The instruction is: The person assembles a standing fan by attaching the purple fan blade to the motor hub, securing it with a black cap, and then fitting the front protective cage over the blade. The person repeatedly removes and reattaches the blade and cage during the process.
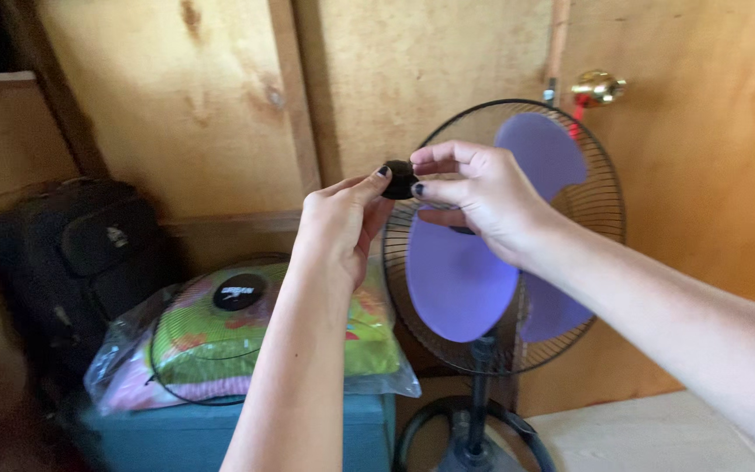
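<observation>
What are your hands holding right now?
Left hand: fingertips pinch the small black cap.
Right hand: fingertips pinch the same cap.

A small round black cap sits pinched between fingertips, before the purple-bladed fan.

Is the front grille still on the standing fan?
No, the purple blades of the fan stand uncovered, and the removed front grille lies on the plastic-wrapped bundle beside it.
</observation>
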